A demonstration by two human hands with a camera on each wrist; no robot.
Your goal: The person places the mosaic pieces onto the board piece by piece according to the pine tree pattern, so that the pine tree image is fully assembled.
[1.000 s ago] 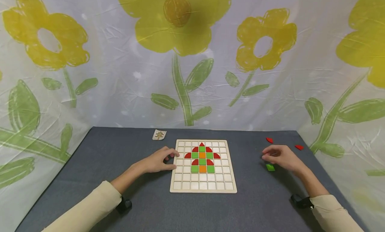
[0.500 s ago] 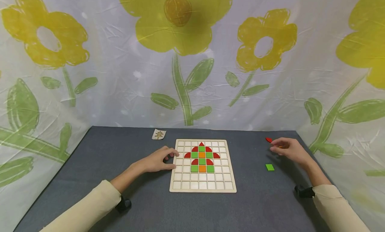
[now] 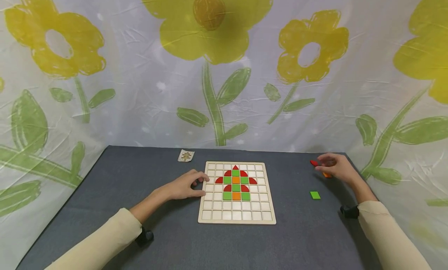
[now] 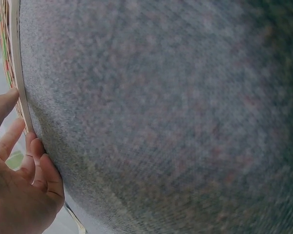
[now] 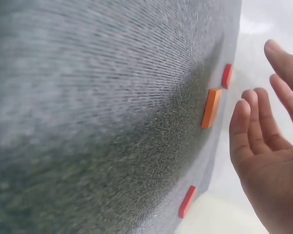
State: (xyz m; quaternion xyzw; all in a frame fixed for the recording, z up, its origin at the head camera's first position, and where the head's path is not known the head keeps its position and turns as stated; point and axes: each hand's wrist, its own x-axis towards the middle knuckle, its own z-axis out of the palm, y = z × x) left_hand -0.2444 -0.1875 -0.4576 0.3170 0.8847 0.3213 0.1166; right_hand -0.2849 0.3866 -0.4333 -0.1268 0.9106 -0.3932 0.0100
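My left hand (image 3: pixel 185 185) rests at the left edge of a square wooden grid board (image 3: pixel 215 206), thumb and fingers spread along its rim. Red, green and orange tiles (image 3: pixel 236 188) form a tree-like figure on the board's white cells. In the left wrist view, my fingertips touch the board's pale side (image 4: pixel 15 58). My right hand (image 3: pixel 336 168) hovers at the table's back right with nothing in its fingers. Below it lies an orange tile (image 5: pixel 211 108), partly hidden by the hand in the head view. A red piece (image 3: pixel 314 162) lies just beyond its fingertips.
A green square tile (image 3: pixel 315 195) lies on the dark table nearer to me than the right hand. Another red piece (image 5: pixel 187 201) shows in the right wrist view. Behind the board is a small patterned card (image 3: pixel 186 155). A flowered cloth (image 3: pixel 147 87) hangs behind the table.
My right hand has moved back and a little right, off the green tile it partly covered. The orange tile has come into sight beneath it. My left hand and the board have stayed put.
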